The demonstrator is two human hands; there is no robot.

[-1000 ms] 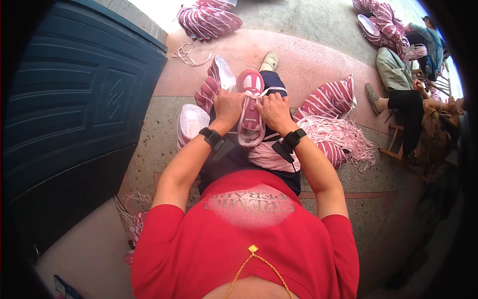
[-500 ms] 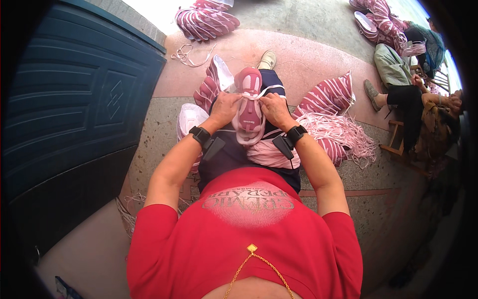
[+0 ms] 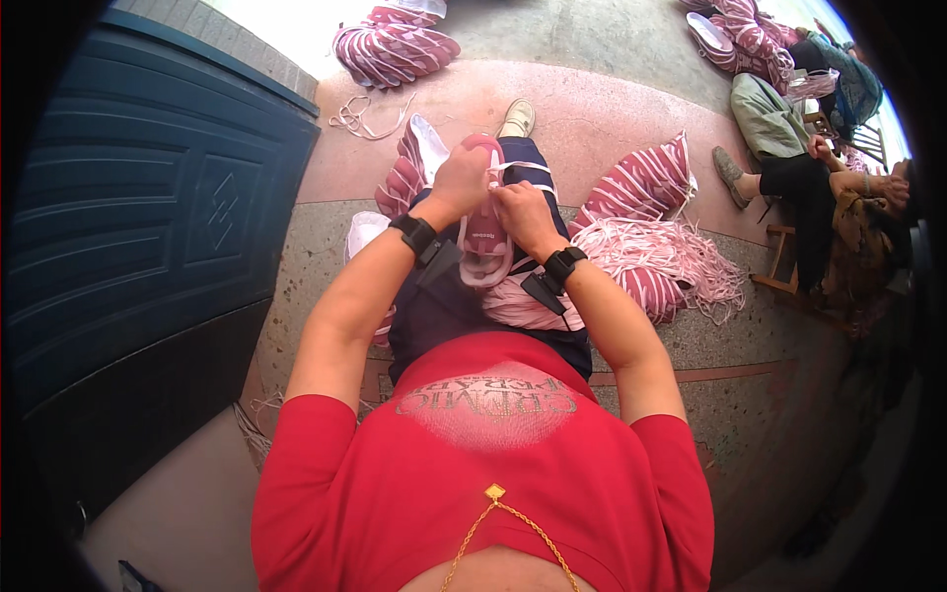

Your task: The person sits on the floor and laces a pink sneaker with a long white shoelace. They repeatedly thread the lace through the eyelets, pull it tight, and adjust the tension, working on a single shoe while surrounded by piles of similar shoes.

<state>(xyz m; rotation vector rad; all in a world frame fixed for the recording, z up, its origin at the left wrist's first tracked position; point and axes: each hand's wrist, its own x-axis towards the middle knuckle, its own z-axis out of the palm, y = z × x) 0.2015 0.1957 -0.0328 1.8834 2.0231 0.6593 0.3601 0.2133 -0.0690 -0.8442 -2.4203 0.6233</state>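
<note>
A pink shoe upper (image 3: 485, 242) with a pale edge lies lengthwise over my lap, its toe pointing away from me. A white shoelace (image 3: 525, 167) crosses it and loops out to the right over my dark trouser leg. My left hand (image 3: 460, 185) is closed over the left of the lacing, its fingertips on the lace and partly hidden. Close beside it, my right hand (image 3: 526, 214) pinches the lace at the right edge of the upper. The lacing between the hands is mostly covered.
Stacked pink uppers (image 3: 636, 183) and a heap of pale laces (image 3: 656, 257) lie to my right. More uppers (image 3: 400, 176) rest by my left leg, another bundle (image 3: 395, 49) farther off. Loose lace (image 3: 363, 120) lies on the floor. A blue door (image 3: 148, 187) stands left; a seated person (image 3: 789, 178) is at right.
My left hand has moved up and inward over the upper, covering more of it. My right hand has shifted slightly left and nearer to me. The two hands are now closer together.
</note>
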